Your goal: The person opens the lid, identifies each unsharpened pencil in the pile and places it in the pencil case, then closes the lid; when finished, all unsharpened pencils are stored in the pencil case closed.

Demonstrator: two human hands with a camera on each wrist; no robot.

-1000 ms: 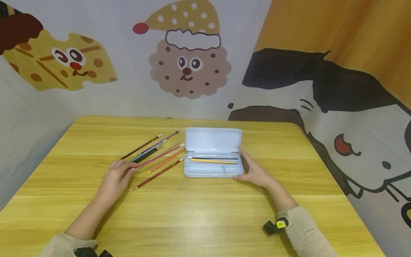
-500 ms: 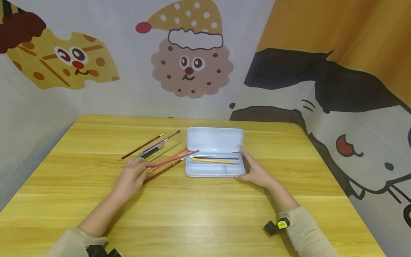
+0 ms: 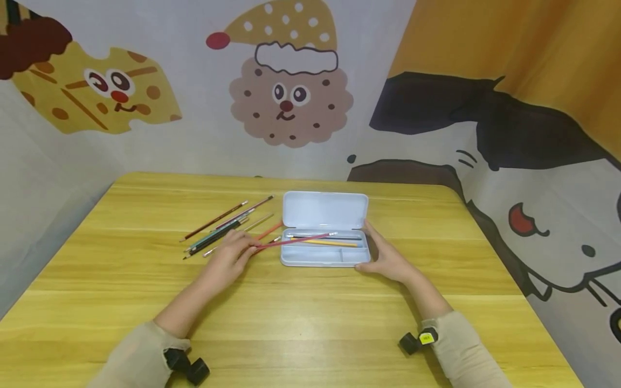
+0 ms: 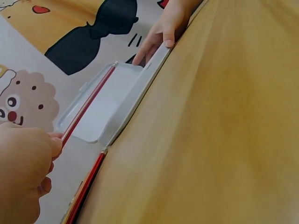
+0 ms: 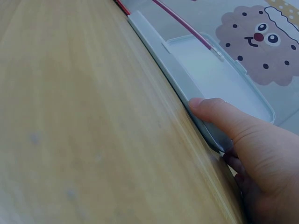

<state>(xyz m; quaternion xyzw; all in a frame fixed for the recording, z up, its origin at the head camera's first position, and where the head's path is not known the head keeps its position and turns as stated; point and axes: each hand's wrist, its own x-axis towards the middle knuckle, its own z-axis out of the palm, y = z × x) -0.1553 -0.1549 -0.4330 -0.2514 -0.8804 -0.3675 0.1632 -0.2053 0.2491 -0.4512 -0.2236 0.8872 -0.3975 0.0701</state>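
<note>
Over the open pencil case [image 3: 310, 255], a pink pencil [image 4: 88, 103] pointed rightward, slightly aslant to the case's length, from the nearer left hand [image 3: 230, 260], whose fingers pinched it; the right hand [image 3: 386, 261] gripped the case's right end, thumb and fingers apart.

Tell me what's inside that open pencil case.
A yellow pencil and a dark pencil lie along the back of the pencil case. The pink pencil in the left hand crosses above them, covering a little of each; anything beneath them is hidden.
</note>
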